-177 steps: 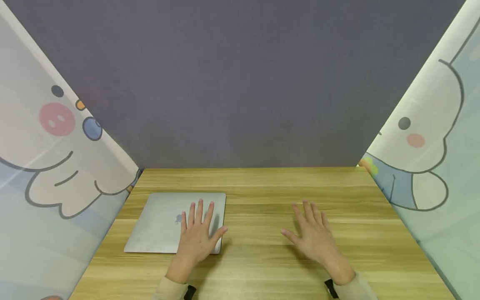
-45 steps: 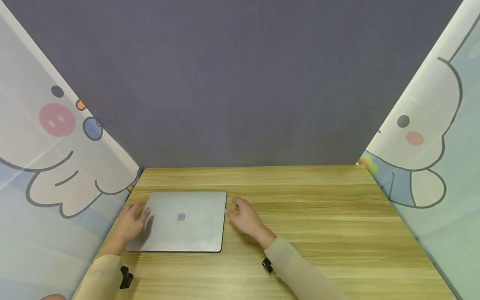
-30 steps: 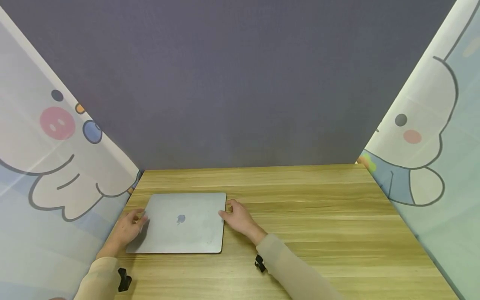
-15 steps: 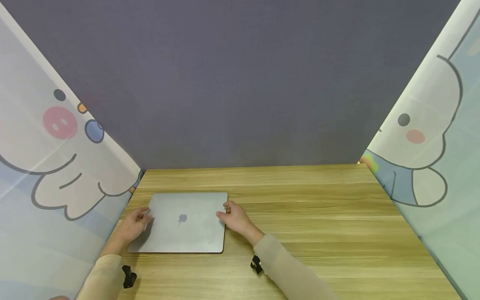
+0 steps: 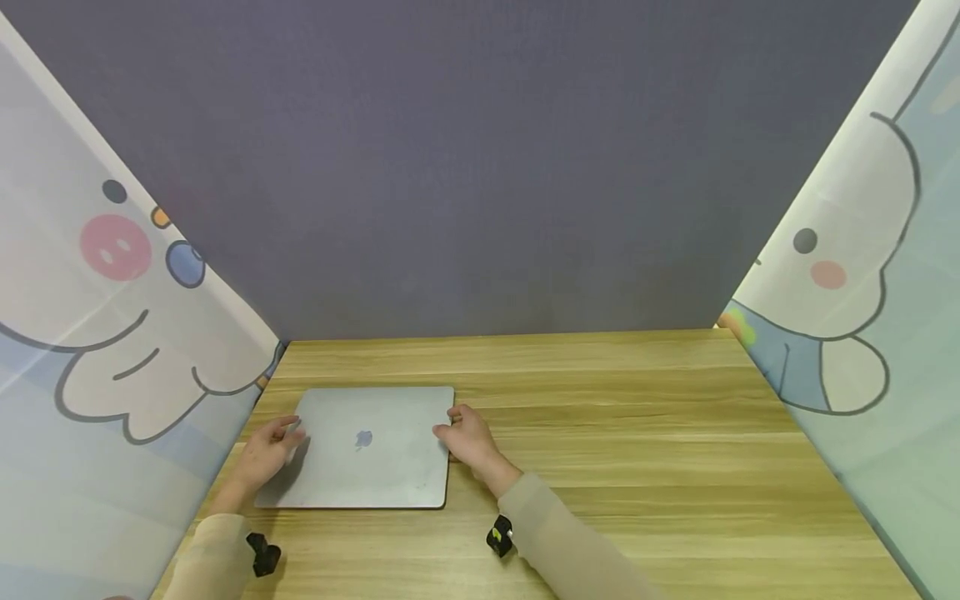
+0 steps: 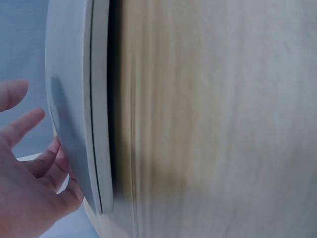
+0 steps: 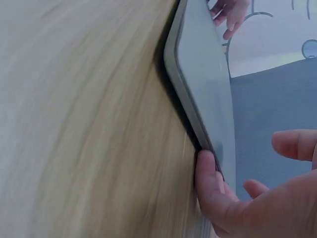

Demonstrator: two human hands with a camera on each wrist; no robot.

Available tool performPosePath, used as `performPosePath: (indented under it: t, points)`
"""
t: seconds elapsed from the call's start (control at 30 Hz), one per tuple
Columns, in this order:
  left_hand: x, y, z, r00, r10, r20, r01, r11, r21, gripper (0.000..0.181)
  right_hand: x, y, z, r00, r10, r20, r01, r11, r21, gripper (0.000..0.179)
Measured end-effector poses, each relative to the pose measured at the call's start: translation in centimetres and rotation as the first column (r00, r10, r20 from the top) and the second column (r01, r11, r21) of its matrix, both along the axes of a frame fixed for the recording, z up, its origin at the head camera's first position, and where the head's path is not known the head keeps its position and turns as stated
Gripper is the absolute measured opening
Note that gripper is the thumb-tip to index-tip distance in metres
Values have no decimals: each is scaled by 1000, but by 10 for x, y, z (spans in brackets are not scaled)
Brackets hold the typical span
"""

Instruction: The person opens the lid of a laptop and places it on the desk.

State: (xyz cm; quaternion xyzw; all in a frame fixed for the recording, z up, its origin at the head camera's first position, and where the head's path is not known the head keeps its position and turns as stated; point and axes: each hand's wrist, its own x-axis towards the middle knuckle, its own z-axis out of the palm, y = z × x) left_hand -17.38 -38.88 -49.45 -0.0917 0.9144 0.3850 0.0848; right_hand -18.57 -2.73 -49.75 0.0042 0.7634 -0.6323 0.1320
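A closed silver laptop (image 5: 382,471) with an apple logo lies flat on the wooden table (image 5: 637,467), left of the middle. My left hand (image 5: 264,454) is at its left edge; in the left wrist view the lower fingers (image 6: 54,171) touch that edge, while the thumb and index finger stand off the lid. At the opposite edge is my right hand (image 5: 471,440). The right wrist view has its fingertips (image 7: 205,166) against the laptop's side, low down near the tabletop, with the thumb raised apart. Whether any fingertip reaches beneath the laptop is hidden.
A dark grey panel (image 5: 480,167) stands along the table's far edge. Cartoon-printed sheets hang at the left (image 5: 45,400) and right (image 5: 915,350). Each wrist carries a small black device, one on the left (image 5: 264,554) and one on the right (image 5: 499,536).
From spread flat over the laptop and the table, both hands have moved to the laptop's two side edges. Over the last second they have barely shifted, and the laptop lies in the same place.
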Motion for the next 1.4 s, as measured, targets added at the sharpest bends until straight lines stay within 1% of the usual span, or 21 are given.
performPosePath:
  t: [0.1,0.23,0.3,0.37,0.43,0.5,0.6,0.67,0.87,0.97,1.07,1.13,1.33,1.4]
  points:
    - [-2,-2,1,999,14,32,-15,1000,20,67,1,-3,3,999,-28,41,30,999,-39,49]
    - [-3,-3,3,997,3,75,-5,999,34,71,1,-3,5,992,-64,112,75,993,-92,48]
    - [-2,-3,4,996,-3,85,0,999,43,72,1,-1,4,987,-72,145,89,989,-119,46]
    - [-1,-3,4,996,-2,87,-3,998,65,71,1,0,3,985,-72,157,93,987,-130,45]
    - [0,-3,4,996,1,85,-9,995,96,69,1,1,2,988,-65,142,82,990,-118,43]
    - [1,-4,5,997,4,82,-16,989,146,65,2,2,1,993,-51,105,61,994,-96,44]
    - [2,-7,5,997,7,79,-22,981,194,62,3,3,0,998,-31,52,35,997,-74,48]
    - [3,-10,5,997,9,81,-26,976,215,61,4,4,-1,999,-24,33,26,997,-68,50]
    - [8,-16,2,995,36,89,-57,965,254,62,2,6,-3,999,-37,23,38,997,-60,52]
    - [11,-16,1,996,40,85,-65,946,318,64,1,8,-3,999,-37,18,38,998,-55,53]
    - [13,-16,0,995,38,93,-71,920,385,65,1,11,-3,999,-33,14,34,998,-50,55]
    - [14,-16,-1,994,38,101,-77,908,412,66,1,13,-3,999,-32,12,33,998,-45,55]
    - [14,-12,-3,994,42,99,-76,927,366,67,-1,21,-7,999,-41,-4,41,999,-27,53]
    - [14,-10,-4,995,44,94,-76,926,370,67,-2,23,-8,999,-41,-11,41,999,-29,53]
